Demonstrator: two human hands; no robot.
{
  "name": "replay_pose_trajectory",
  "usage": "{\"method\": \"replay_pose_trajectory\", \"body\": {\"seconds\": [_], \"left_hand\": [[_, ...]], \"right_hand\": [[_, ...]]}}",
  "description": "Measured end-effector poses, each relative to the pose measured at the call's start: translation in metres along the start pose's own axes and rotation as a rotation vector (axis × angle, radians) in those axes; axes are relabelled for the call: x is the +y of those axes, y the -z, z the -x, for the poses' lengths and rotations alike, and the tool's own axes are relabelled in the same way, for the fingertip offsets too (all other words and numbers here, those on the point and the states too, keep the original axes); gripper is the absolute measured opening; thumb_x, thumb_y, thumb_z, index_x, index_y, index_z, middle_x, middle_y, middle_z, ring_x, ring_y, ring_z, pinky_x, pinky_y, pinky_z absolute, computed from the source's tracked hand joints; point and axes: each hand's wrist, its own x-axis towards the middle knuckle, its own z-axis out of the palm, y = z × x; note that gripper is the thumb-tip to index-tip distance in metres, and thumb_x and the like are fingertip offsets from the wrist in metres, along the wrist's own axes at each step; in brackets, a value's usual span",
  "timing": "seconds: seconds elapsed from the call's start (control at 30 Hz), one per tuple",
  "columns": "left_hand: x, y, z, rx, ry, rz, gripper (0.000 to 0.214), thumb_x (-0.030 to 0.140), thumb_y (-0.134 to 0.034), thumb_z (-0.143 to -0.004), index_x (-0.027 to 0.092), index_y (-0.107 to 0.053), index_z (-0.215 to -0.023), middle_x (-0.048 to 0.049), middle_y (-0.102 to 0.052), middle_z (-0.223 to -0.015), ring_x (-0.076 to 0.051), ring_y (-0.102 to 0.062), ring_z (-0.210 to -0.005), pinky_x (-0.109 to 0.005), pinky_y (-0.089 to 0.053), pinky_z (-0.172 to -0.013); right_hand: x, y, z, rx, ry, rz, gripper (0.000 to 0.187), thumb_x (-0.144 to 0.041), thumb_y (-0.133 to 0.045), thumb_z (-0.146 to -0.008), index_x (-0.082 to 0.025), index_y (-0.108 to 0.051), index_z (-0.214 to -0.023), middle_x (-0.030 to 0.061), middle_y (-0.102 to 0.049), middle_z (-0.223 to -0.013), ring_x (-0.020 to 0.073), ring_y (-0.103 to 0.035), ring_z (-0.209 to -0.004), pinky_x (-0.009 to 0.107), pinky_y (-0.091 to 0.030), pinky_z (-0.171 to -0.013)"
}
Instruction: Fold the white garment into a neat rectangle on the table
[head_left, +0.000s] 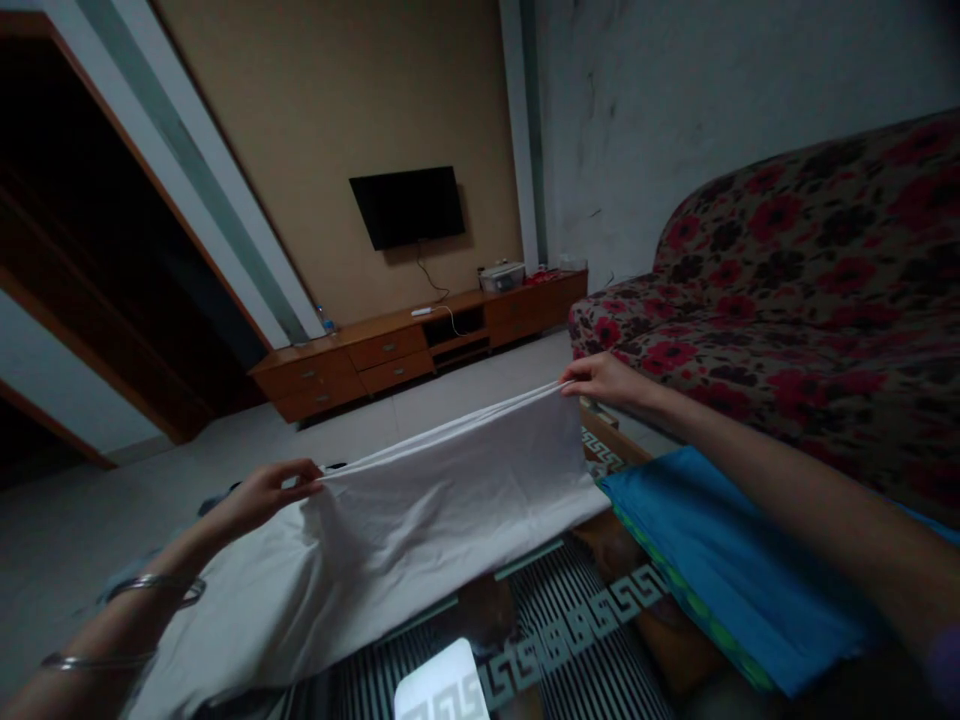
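- Your left hand [262, 497] pinches one edge of the white cloth [450, 500]; your right hand [604, 380] grips the opposite corner.
- The cloth hangs over the glass table [592, 610], beside a folded blue cloth [720, 560].
- The water bottle [325, 318] label is too small to read.

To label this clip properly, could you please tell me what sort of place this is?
Probably a home living room: a red-floral fabric sofa, a black wall-mounted television, and a low wooden cabinet.
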Motion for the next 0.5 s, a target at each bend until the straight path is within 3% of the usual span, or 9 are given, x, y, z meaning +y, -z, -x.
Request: {"method": "replay_pose_trajectory", "body": {"seconds": [0.2,0.33,0.43,0.5], "left_hand": [[0.026,0.023,0.03,0.147,-0.049,0.007,0.051,0.065,-0.057,-0.076,0.014,-0.062,-0.083,-0.0015,-0.062,-0.081,-0.018,-0.051,-0.083,-0.025,-0.039,-0.08],[0.04,0.035,0.043,0.314,-0.113,-0.024,0.043,0.056,-0.054,-0.081,0.013,-0.057,-0.084,0.0002,-0.054,-0.078,-0.015,-0.046,-0.078,-0.022,-0.037,-0.074],[0.048,0.044,0.051,0.473,-0.124,-0.071,0.037,0.05,-0.051,-0.085,0.014,-0.054,-0.093,0.0004,-0.054,-0.083,-0.013,-0.046,-0.077,-0.022,-0.037,-0.072],[0.054,0.049,0.055,0.492,-0.137,-0.13,0.035,0.046,-0.05,-0.086,0.013,-0.055,-0.096,-0.0002,-0.056,-0.086,-0.013,-0.047,-0.079,-0.022,-0.037,-0.072]], "right_hand": [[-0.042,0.024,0.017,0.146,0.085,0.026,0.032,-0.046,-0.061,-0.075,-0.015,-0.069,-0.082,0.006,-0.069,-0.081,0.018,-0.061,-0.076,0.026,-0.046,-0.066],[-0.068,0.046,0.025,0.267,0.146,0.033,0.039,-0.048,-0.063,-0.075,-0.016,-0.071,-0.095,0.0077,-0.07,-0.097,0.0191,-0.062,-0.08,0.029,-0.05,-0.067],[-0.089,0.067,0.028,0.294,0.164,0.083,0.037,-0.05,-0.063,-0.078,-0.017,-0.073,-0.091,0.0064,-0.07,-0.09,0.0181,-0.061,-0.076,0.028,-0.049,-0.065],[-0.103,0.079,0.03,0.331,0.176,0.12,0.036,-0.051,-0.063,-0.079,-0.017,-0.074,-0.087,0.005,-0.069,-0.081,0.0165,-0.06,-0.071,0.026,-0.047,-0.061]]}}
